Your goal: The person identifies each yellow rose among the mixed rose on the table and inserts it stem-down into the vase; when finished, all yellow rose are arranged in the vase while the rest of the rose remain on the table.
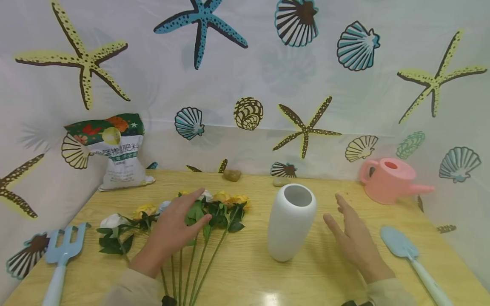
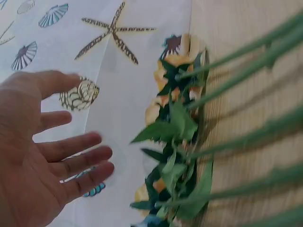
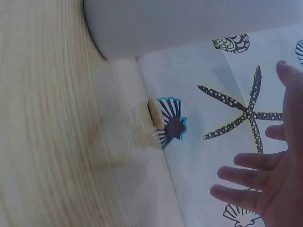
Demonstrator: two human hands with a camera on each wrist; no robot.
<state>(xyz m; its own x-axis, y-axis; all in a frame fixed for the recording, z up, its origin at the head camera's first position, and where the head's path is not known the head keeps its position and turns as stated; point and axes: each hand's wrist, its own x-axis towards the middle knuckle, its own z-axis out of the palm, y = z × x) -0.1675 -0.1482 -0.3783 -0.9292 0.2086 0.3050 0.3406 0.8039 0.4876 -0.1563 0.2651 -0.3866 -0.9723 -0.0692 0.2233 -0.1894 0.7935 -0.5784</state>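
Note:
Over the bunch of artificial roses my left hand hovers with fingers extended and nothing in its grasp. The yellow, white and blue blooms point away from me, and their green stems run toward the table's near edge. A tall white vase stands upright in the middle, its round mouth facing up. To the right of the vase is my right hand, fingers spread and apart from it. In the right wrist view the vase shows at the top, with the right hand at the right edge.
A blue garden fork lies at the left and a blue trowel at the right. Behind are a fertilizer bag, two stones, one brown stone among them, and a pink watering can. A patterned curtain backs the table.

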